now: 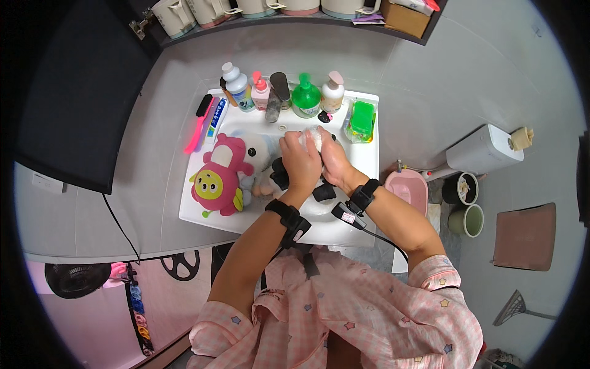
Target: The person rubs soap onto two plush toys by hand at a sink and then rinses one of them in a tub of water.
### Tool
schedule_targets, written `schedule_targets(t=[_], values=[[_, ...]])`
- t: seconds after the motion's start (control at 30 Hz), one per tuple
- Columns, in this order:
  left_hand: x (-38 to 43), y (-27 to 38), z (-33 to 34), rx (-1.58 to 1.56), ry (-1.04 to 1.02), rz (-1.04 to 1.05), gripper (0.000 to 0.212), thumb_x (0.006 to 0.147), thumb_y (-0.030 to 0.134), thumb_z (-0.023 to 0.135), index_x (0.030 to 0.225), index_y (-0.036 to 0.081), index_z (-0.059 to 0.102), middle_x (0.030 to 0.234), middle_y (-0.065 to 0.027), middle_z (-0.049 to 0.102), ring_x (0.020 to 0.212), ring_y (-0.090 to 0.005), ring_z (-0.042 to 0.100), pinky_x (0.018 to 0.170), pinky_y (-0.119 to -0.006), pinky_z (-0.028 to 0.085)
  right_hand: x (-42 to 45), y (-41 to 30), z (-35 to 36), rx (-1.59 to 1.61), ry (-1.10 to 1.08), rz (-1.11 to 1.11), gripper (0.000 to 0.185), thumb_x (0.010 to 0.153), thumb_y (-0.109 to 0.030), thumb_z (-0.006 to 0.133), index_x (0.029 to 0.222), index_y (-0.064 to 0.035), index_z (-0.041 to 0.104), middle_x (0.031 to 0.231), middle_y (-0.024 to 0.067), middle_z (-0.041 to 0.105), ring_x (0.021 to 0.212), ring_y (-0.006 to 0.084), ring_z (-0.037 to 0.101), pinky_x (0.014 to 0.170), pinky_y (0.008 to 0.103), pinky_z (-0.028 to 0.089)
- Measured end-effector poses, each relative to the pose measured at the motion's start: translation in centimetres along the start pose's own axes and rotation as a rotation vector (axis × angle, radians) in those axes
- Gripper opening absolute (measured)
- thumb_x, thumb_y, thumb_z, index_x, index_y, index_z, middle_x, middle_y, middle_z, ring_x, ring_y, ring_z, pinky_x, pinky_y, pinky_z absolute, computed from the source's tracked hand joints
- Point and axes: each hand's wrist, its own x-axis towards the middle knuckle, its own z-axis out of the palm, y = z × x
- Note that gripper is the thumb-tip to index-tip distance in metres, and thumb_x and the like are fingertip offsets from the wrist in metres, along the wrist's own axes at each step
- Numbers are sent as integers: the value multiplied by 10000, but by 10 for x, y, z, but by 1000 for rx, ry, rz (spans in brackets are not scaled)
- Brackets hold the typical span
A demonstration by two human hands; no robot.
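Observation:
My left hand (300,161) and my right hand (335,159) come together over the white washbasin (352,226), both closed on a black-and-white plush toy (311,137). Whitish foam seems to cover the part between my fingers. The toy's black parts (324,192) hang below my hands, and my fingers hide much of it. Left of my hands, a crimson plush toy with a yellow-green face (222,160) lies on the basin's left side. Behind it, partly covered, is a pale blue and white plush toy (259,150).
Pump bottles, one a green soap bottle (306,99), line the basin's back edge. A green soap bar (362,117) lies at the back right. A pink brush (199,124) and a toothpaste tube (216,121) rest at the left rim. Above runs a shelf with mugs (258,8).

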Motion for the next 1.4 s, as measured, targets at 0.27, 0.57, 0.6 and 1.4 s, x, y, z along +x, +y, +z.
schedule_targets(t=[0.27,0.57,0.6,1.4], values=[[29,-31,-7,-474,-311,-503,314,895,238,469,1116,15,467,992,-204,536,875,-326,531,771,-392,419,14,1,7,31,231,28,376,930,-336,412,1044,2,531,893,106,594,779,192,579,711,326,466],[5,-15,-10,-46,-168,90,384,846,163,533,1155,-16,391,973,-217,489,905,-398,479,823,-443,383,10,-5,21,-73,144,-22,335,936,-320,432,985,-8,544,827,62,567,746,145,520,702,275,434],[11,-10,-10,-61,-175,10,344,863,207,502,1097,-36,435,918,-234,518,875,-410,496,799,-452,390,9,-8,24,-102,162,-53,346,932,-324,443,988,1,548,831,62,565,749,139,515,697,275,430],[17,-5,-2,-239,-298,-160,385,826,125,541,1147,-45,414,978,-213,545,894,-314,554,803,-377,428,-12,4,26,-132,345,-357,287,871,-294,577,950,-20,544,806,45,565,731,103,493,656,228,421]])
